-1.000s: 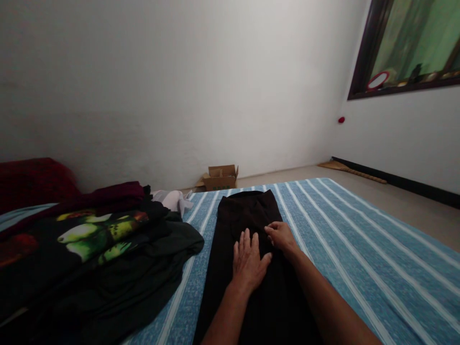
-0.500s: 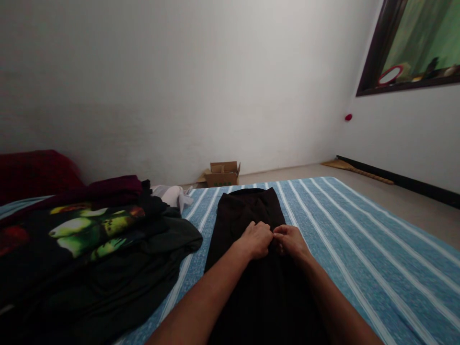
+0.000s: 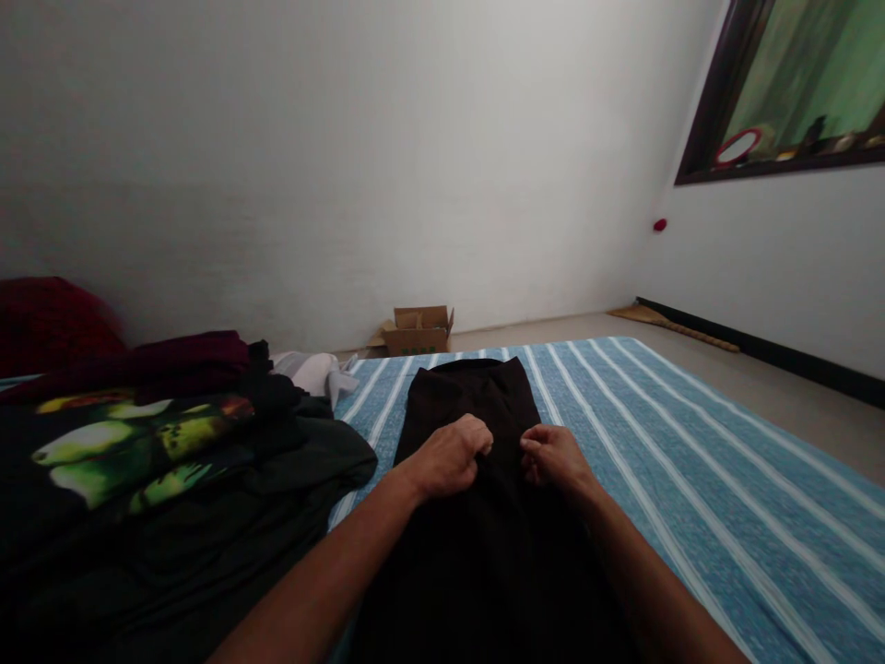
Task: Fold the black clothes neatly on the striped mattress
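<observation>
A dark brown-black garment lies lengthwise on the bed, with what looks like its waistband at the far end. My left hand is over its middle, the fingers curled closed on the cloth. At the garment's right side, my right hand pinches the fabric between thumb and fingers. A gap of dark cloth separates the two hands. The near part of the garment runs down between my forearms, and its exact kind is hard to tell.
The bed has a blue sheet with white stripes. On the left lies a heap of dark clothes, one with a green and yellow print. A cardboard box and a broom rest on the floor beyond.
My hands were close together and are now apart, the left one having moved left. The whole view has shifted slightly, with the clothes heap further left.
</observation>
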Available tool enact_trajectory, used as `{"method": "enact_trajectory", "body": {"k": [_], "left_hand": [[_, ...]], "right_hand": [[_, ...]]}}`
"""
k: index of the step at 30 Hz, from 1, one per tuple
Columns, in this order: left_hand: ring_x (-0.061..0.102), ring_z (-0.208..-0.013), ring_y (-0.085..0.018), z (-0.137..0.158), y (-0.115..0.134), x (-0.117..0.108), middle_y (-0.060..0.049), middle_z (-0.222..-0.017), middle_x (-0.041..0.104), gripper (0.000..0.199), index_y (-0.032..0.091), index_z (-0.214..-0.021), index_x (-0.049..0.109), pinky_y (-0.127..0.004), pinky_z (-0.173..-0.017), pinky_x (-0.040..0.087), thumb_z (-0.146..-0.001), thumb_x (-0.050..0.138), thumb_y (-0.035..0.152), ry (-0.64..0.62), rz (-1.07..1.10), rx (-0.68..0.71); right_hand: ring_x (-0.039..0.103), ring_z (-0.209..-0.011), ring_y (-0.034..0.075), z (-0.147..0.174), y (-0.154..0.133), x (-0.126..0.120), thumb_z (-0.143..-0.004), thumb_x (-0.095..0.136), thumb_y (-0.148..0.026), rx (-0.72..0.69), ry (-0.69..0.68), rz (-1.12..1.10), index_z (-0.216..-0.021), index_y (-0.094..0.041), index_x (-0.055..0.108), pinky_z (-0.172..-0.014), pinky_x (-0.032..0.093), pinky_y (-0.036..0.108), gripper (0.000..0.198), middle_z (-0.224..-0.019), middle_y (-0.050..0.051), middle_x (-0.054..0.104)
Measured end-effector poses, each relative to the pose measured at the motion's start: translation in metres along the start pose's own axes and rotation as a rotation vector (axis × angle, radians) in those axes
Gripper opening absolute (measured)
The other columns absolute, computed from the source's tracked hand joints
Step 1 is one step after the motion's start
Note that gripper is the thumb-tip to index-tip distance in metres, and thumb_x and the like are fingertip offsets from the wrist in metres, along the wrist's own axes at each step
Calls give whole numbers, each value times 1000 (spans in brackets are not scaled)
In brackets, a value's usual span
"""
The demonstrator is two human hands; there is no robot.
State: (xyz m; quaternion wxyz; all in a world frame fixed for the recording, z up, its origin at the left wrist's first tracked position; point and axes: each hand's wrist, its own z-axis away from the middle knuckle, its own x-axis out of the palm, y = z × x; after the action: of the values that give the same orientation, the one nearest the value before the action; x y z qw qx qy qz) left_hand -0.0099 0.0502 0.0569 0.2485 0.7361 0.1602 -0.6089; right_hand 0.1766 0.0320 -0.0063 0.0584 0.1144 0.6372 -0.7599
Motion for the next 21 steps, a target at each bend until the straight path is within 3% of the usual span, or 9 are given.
{"method": "enact_trajectory", "body": {"k": [7,11,14,21], "left_hand": [[54,-98,-18,29,-18,-17,-1,-85,60,31,20,-73,52,-31,-90,40,-55,39,-2,106,173,-26],[53,-105,-17,43,-18,-24,0,-88,62,34,20,-74,52,-31,-94,39,-54,36,-3,137,189,-57],[53,-108,-16,54,-20,-29,-1,-88,63,33,20,-73,51,-30,-94,39,-56,34,-2,157,218,-98],[52,-110,-18,67,-26,-33,-3,-92,64,25,20,-72,51,-31,-95,39,-61,36,4,181,233,-144]], "right_hand": [[58,-46,11,0,-11,-4,-78,47,-18,-138,33,256,-79,-15,61,-44,42,19,14,-61,1,60],[63,-70,15,2,-23,4,-76,49,-16,-265,30,449,-79,-17,66,-63,44,23,17,-76,4,66],[63,-83,17,5,-36,16,-76,49,-15,-339,-28,578,-81,-20,68,-71,43,24,20,-84,4,68],[64,-84,23,-5,-57,60,-69,56,-13,-406,-212,771,-91,-25,68,-69,46,30,27,-88,5,69]]}}
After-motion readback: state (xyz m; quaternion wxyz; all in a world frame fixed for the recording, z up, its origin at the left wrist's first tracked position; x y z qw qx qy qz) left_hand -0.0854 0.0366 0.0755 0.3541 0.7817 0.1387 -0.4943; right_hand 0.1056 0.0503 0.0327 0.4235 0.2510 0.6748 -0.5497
